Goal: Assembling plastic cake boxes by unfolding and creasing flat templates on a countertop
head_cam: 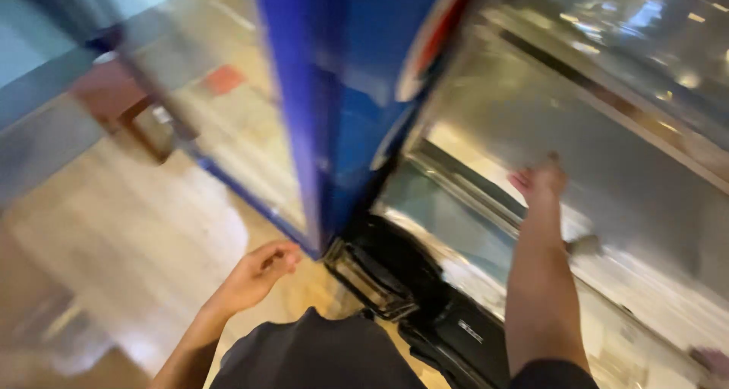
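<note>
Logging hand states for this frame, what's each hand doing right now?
Left hand: loosely curled, empty, near the blue cooler door.
Right hand: pressed on the glass door; grip cannot be told.

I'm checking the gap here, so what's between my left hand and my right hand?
In the head view, the blue cooler's lower corner and its black base grille lie between the left hand and the right hand, which rests on the steel cabinet.

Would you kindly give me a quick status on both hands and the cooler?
Right hand flat against glass door of blue cooler. Left hand free, fingers loosely curled, beside open door. Picture blurred.
</note>
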